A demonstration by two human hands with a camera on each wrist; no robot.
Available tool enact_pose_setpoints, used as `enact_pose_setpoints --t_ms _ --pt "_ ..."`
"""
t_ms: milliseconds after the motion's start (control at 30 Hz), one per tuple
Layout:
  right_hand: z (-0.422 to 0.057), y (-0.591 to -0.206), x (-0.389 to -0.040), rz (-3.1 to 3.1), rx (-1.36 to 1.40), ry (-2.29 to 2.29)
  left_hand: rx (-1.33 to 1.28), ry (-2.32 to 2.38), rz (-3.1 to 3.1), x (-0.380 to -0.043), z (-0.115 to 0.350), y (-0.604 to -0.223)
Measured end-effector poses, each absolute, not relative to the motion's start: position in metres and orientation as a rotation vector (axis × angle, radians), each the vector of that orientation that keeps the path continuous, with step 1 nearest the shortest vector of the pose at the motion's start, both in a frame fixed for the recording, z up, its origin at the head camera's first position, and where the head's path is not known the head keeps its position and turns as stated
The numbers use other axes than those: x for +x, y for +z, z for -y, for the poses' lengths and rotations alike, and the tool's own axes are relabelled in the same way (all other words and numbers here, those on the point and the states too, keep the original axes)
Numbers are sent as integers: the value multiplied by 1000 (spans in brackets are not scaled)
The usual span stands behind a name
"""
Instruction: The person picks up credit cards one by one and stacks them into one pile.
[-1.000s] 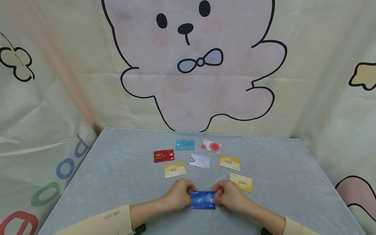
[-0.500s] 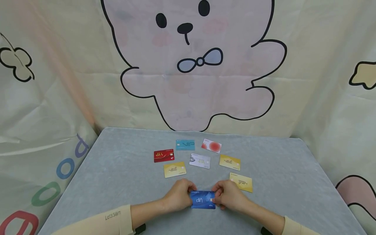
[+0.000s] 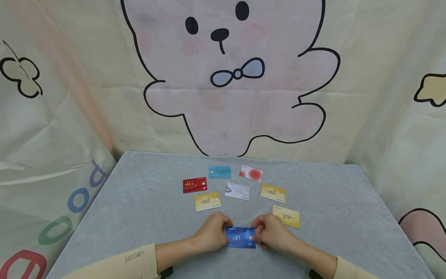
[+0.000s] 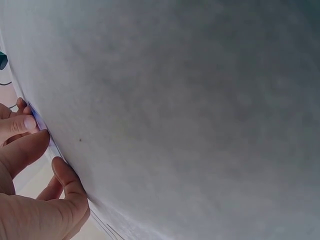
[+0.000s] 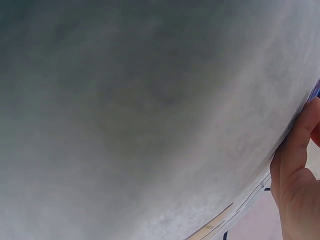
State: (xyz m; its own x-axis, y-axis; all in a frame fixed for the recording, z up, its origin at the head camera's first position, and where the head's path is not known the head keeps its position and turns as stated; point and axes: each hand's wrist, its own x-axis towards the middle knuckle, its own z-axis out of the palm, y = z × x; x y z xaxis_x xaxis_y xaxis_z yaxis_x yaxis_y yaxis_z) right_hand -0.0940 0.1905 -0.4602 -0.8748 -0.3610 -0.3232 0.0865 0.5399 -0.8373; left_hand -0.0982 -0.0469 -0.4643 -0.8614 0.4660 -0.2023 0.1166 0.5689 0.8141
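A blue VIP card lies near the front middle of the table in the head view, its lettering upside down. My left hand holds its left edge with curled fingers. At the opposite end my right hand pinches the card, thumb on the top face near the chip. In the left wrist view the thumb and fingers of the left hand are at the card, seen almost edge-on. The right wrist view has the right hand low against the cloth, a sliver of blue card beyond its fingertips.
Behind the hands lie a red card, a teal card, a white-and-red card, a white card and three yellow cards, one close to the right hand. A grey cloth covers the table; a printed curtain hangs behind.
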Motion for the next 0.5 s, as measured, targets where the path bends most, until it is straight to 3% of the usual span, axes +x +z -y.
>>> enact_pose_setpoints --t_ms 500 --pt "-194 -451 -95 -2303 -226 -1285 451 1260 -2353 -102 52 -462"
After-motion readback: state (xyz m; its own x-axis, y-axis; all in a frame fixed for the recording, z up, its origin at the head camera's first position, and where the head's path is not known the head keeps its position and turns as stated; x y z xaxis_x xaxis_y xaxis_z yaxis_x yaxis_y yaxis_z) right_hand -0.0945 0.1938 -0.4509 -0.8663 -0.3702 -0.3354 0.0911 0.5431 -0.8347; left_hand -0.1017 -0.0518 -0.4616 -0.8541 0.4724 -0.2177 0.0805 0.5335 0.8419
